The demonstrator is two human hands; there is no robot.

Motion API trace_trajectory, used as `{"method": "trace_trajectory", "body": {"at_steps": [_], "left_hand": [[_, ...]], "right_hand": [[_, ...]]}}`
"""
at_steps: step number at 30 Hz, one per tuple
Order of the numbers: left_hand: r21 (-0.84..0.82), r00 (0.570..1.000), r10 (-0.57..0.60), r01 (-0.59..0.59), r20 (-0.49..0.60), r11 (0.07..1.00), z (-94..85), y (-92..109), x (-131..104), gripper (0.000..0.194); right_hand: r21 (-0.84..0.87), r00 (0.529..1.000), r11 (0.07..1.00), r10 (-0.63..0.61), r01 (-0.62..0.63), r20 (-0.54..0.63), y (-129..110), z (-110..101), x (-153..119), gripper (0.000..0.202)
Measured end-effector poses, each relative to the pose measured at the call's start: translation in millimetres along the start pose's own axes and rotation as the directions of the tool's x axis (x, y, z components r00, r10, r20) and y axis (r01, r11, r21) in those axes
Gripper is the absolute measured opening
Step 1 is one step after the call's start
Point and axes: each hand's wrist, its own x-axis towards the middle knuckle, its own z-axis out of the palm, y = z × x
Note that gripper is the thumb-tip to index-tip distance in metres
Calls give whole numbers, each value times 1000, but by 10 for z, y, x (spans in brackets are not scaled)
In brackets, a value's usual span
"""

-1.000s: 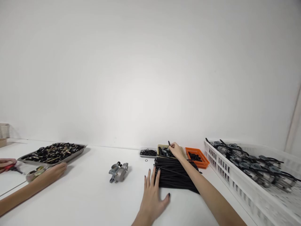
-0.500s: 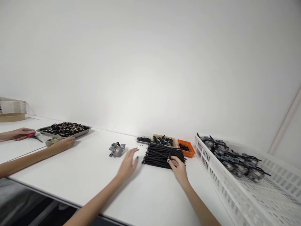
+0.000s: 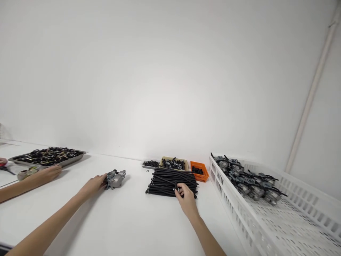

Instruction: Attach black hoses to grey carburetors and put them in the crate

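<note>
My left hand (image 3: 96, 185) grips the left side of a grey metal carburetor (image 3: 115, 180) standing on the white table; its fingertips are partly hidden behind the part. My right hand (image 3: 185, 197) is closed in a pinch over the front of a pile of black rubber hoses (image 3: 167, 183). A short black tube-like piece (image 3: 176, 185) sticks up from its fingers, with a small pale bit at its lower end that is too small to make out.
Behind the hoses stand a grey tray of black rings (image 3: 151, 163), a cream tray of black and grey parts (image 3: 174, 164) and an orange basket (image 3: 203, 177). A white crate (image 3: 226, 192) on the right holds several carburetors. At left, a co-worker's hand (image 3: 50, 173) rests near a metal tray (image 3: 77, 157).
My left hand has moved left from beside the hose pile and taken hold of the carburetor. My right hand still pinches the black piece over the hoses. The view has turned right.
</note>
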Motion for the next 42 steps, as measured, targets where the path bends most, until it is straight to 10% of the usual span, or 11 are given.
{"method": "trace_trajectory", "body": {"at_steps": [10, 17, 21, 24, 29, 35, 42], "left_hand": [[87, 881, 469, -473, 60, 877, -334, 339, -417, 28], [94, 549, 812, -835, 199, 542, -708, 1527, -721, 23], [51, 387, 913, -922, 131, 384, -524, 2182, -809, 23], [54, 353, 935, -935, 44, 351, -257, 2523, -764, 22], [39, 388, 920, -920, -52, 390, 90, 2851, -534, 21], [-308, 643, 741, -757, -196, 576, 328, 2764, -400, 26], [-726, 807, 584, -348, 89, 593, 359, 2764, -630, 54]], "right_hand": [[11, 999, 999, -42, 42, -1, 77, 82, 1, 12], [7, 1000, 1000, 18, -18, 15, 37, 60, -7, 14], [51, 997, 996, 72, -72, 7, -21, 33, -11, 14], [159, 988, 976, 152, -148, -15, -67, 41, -7, 13], [532, 953, 803, 303, -267, 19, -91, 56, 45, 20], [797, 878, 466, 453, -384, 158, -40, 13, 87, 34], [819, 865, 333, 363, -467, 346, -172, -5, 32, 26]]}}
